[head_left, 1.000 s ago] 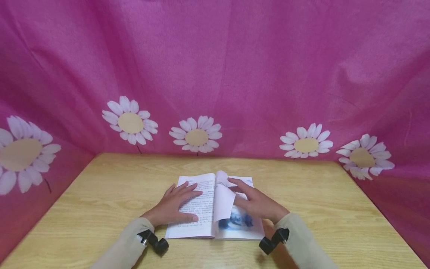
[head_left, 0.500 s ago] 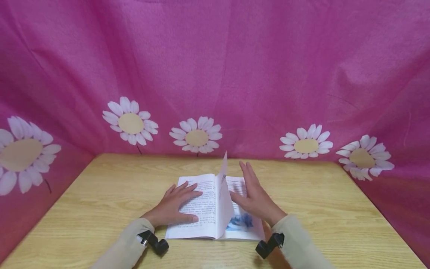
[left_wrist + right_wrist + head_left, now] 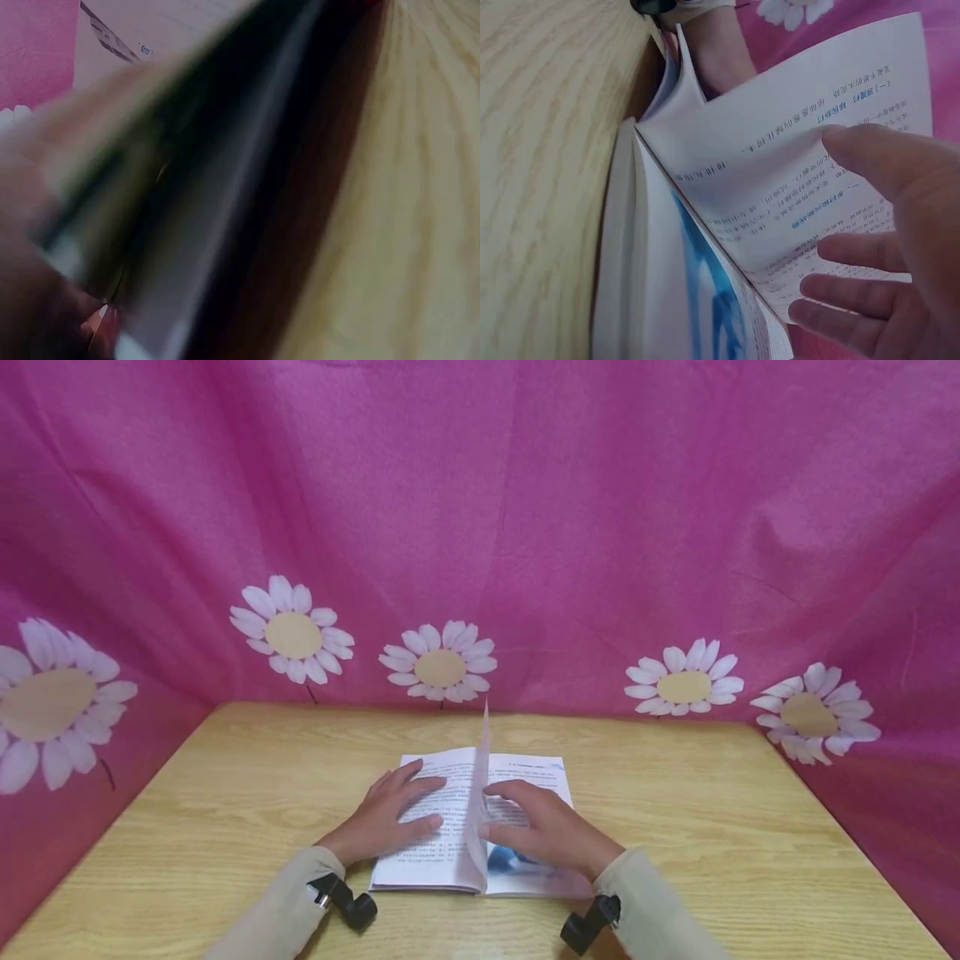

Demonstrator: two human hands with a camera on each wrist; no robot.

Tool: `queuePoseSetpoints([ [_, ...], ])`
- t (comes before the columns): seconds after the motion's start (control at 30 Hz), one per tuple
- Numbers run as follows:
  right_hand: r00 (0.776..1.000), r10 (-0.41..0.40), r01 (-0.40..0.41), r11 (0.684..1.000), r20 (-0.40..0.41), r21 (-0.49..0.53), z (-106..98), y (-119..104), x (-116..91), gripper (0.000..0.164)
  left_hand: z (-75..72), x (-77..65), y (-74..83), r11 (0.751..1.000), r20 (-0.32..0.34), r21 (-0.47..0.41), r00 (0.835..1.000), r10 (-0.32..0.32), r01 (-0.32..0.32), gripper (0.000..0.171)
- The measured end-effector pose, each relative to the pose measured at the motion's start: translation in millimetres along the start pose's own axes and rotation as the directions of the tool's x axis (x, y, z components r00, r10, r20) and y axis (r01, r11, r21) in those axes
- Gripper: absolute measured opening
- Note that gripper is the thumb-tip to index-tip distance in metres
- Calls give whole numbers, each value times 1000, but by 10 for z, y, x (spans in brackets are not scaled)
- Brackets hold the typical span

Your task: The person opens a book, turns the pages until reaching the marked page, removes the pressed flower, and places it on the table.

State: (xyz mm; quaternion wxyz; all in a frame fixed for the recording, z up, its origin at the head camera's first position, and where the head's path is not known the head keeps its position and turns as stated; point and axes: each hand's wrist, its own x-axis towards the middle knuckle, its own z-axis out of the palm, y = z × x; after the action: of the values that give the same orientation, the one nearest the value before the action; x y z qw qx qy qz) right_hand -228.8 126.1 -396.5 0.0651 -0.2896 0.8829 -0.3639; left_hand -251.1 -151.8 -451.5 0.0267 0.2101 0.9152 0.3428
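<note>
I see the open book (image 3: 528,885) on the table (image 3: 697,810), 1 raised page (image 3: 476,831) near upright. Left hand (image 3: 386,814): fingers spread on the left page (image 3: 412,878). Right hand (image 3: 551,822): fingers extended, slightly apart, thumb touching the raised page.

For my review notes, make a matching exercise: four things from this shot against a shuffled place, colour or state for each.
1. left hand
2. right hand
3. raised page
4. cloth backdrop

A. nearly upright, between the two hands
B. magenta
C. over the right-hand page
D. resting on the left-hand page

Pairs: 1-D, 2-C, 3-A, 4-B
</note>
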Motion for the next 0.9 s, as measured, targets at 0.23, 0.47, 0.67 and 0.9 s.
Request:
queuePoseSetpoints([
  [0.23,997,-56,55,998,60,21,66,-37,-15,56,0,51,24,923,-123,-362,974,-188,132,58],
  [0.47,987,-51,59,997,151,-48,140,-66,-26,63,-26,44,16,863,-140,-494,970,-201,108,67],
  [0.67,982,-21,39,995,190,-93,171,-101,-48,71,-51,38,43,844,-148,-526,966,-213,106,67],
  [0.9,972,-69,105,983,225,-148,228,-106,-69,65,-56,48,38,849,-188,-525,963,-191,66,60],
])
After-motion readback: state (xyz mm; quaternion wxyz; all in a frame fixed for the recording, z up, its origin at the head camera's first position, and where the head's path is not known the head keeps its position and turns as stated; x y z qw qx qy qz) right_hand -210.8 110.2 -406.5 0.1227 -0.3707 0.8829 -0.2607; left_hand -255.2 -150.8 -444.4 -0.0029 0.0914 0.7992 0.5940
